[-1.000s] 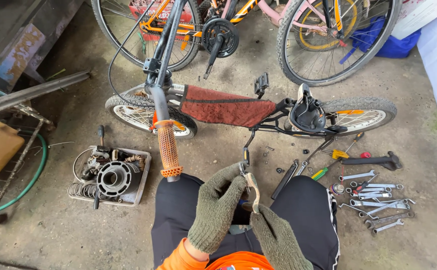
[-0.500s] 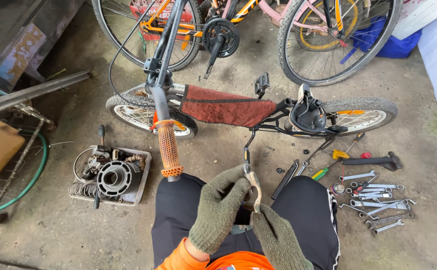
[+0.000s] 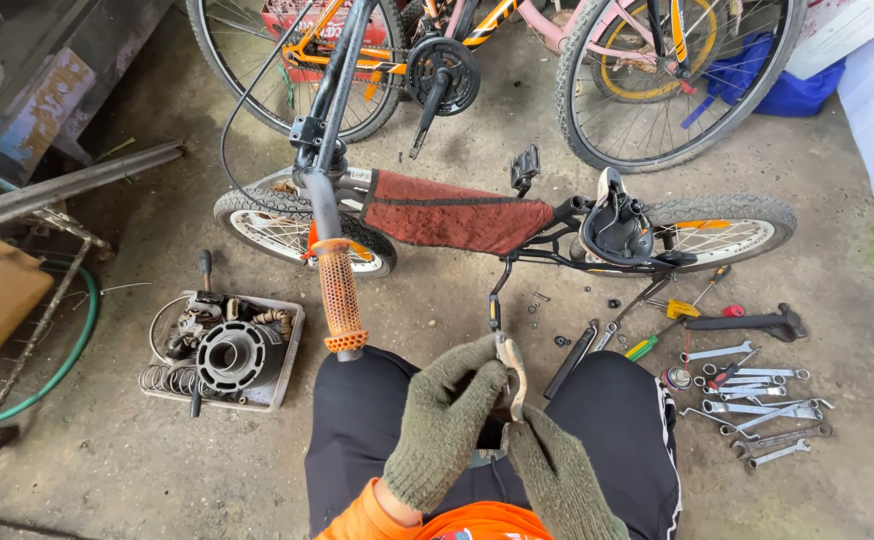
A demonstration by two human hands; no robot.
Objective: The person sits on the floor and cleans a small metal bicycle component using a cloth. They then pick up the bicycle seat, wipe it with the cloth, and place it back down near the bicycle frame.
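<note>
Both green-gloved hands, left hand and right hand, pinch a curved, rusty metal tool below the small bicycle's orange handlebar grip; likely stiff, light, best gripped mid-shaft.

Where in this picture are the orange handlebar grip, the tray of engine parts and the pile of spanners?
Orange handlebar grip (image 3: pixel 341 300), head view, on the middle of the ribbed sleeve.
Tray of engine parts (image 3: pixel 288 352), head view, on its right rim.
Pile of spanners (image 3: pixel 757 405), head view, on the shafts in the middle of the heap.
</note>
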